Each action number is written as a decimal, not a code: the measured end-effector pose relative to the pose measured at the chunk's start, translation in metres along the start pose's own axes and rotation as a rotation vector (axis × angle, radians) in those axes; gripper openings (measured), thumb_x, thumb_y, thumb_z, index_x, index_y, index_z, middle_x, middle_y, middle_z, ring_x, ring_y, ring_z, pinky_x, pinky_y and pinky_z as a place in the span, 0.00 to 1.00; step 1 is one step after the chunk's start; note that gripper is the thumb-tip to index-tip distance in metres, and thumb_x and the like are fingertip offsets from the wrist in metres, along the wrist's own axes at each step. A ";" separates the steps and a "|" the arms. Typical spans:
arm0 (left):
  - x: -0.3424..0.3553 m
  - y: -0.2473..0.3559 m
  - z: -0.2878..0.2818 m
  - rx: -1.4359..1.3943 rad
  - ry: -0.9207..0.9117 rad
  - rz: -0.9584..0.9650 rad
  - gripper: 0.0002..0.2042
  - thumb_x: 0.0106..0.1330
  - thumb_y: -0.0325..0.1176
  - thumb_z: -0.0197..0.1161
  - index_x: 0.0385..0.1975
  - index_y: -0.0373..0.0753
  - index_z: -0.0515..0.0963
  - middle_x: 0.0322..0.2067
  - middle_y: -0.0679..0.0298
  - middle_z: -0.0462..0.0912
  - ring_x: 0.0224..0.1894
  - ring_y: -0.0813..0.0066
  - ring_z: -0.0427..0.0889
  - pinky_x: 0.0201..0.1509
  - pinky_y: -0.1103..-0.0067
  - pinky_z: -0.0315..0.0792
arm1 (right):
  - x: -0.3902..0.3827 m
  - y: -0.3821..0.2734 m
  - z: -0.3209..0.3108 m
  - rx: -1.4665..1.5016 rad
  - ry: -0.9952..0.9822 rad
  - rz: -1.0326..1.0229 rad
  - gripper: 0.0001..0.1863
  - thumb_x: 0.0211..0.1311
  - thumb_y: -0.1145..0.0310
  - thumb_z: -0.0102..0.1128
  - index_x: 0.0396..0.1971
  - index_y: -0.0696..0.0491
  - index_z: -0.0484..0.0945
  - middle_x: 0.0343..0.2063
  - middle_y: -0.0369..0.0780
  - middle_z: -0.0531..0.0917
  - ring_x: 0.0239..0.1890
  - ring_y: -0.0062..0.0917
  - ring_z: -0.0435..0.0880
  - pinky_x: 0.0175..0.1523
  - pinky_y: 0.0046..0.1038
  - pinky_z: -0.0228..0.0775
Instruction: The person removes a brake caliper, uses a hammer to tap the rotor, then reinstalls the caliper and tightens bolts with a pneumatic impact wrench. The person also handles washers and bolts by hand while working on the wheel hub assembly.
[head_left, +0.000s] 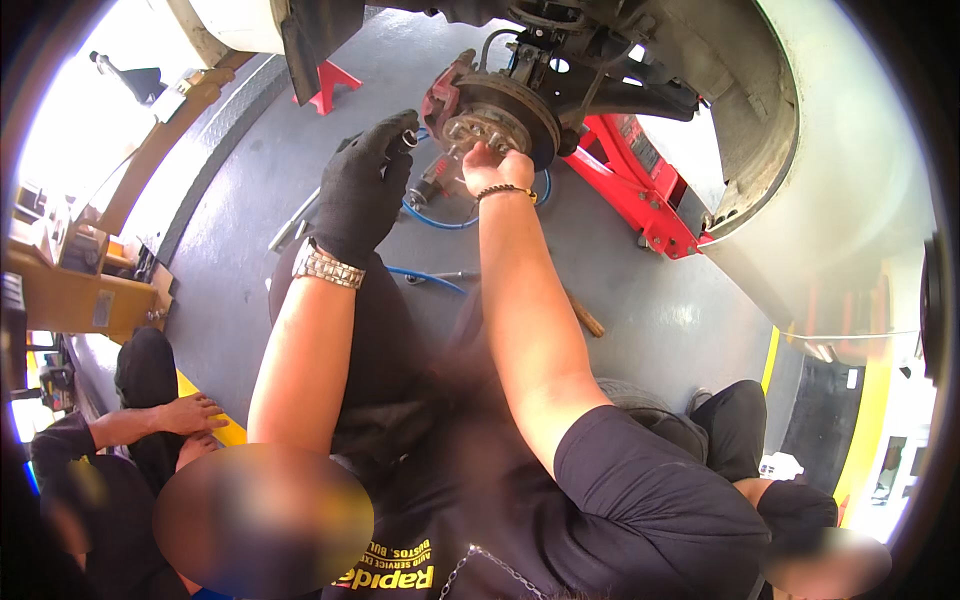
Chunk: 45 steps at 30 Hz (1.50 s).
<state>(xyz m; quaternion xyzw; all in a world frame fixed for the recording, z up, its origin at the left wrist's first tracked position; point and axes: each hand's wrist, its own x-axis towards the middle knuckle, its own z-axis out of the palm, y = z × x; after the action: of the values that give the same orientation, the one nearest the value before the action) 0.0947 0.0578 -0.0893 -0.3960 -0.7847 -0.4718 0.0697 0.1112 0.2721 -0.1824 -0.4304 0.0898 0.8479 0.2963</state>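
Left hand [365,185]: black glove, wrist watch [328,266] below it. Fingers bent, partly closed; a small bright metal piece [410,137] sits at the fingertips, apparently pinched. Exact kind of piece not clear. Hand is left of the hub [480,128], near it but apart.

Right hand [500,172]: bare, braided bracelet [503,190] at wrist. Fingers curled in at the lower part of the hub face, seemingly touching it. Tips partly hidden; cannot tell whether they grip anything.

Hub position: upper middle, centred on the brake disc [542,112], under the wheel arch [770,130]. Red caliper [440,105] at the disc's left edge. Red jack [640,190] to the right of the disc. Blue hose [440,223] on the grey floor [655,335], beneath the hands; wooden handle [587,318] beside the right forearm.

Co-worker's hand [190,413] at lower left, fingers extended.
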 end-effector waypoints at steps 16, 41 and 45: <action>-0.010 0.016 0.076 0.308 -0.333 0.368 0.16 0.52 0.33 0.68 0.44 0.46 0.84 0.43 0.61 0.84 0.51 0.60 0.81 0.53 0.67 0.77 | -0.061 -0.040 -0.086 -0.712 -0.680 0.216 0.19 0.78 0.51 0.45 0.53 0.49 0.76 0.51 0.40 0.83 0.56 0.34 0.81 0.54 0.44 0.76; -0.012 -0.049 0.207 -0.710 -0.034 -0.729 0.15 0.73 0.44 0.59 0.44 0.36 0.77 0.28 0.61 0.84 0.24 0.73 0.83 0.25 0.77 0.76 | 0.048 -0.068 -0.056 -1.079 -0.584 -0.131 0.22 0.78 0.51 0.45 0.50 0.53 0.81 0.40 0.38 0.85 0.42 0.29 0.82 0.53 0.34 0.73; -0.021 -0.043 0.200 -0.405 0.062 -0.542 0.17 0.66 0.42 0.67 0.44 0.35 0.77 0.33 0.54 0.85 0.33 0.64 0.87 0.36 0.69 0.79 | 0.015 -0.053 -0.060 -1.162 -0.503 -0.144 0.19 0.75 0.54 0.53 0.50 0.54 0.80 0.43 0.39 0.86 0.48 0.28 0.83 0.56 0.34 0.73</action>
<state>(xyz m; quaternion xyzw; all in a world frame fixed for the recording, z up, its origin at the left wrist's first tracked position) 0.1318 0.1946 -0.2379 -0.1643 -0.7492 -0.6313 -0.1148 0.1757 0.2964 -0.2251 -0.3136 -0.4865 0.8113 0.0828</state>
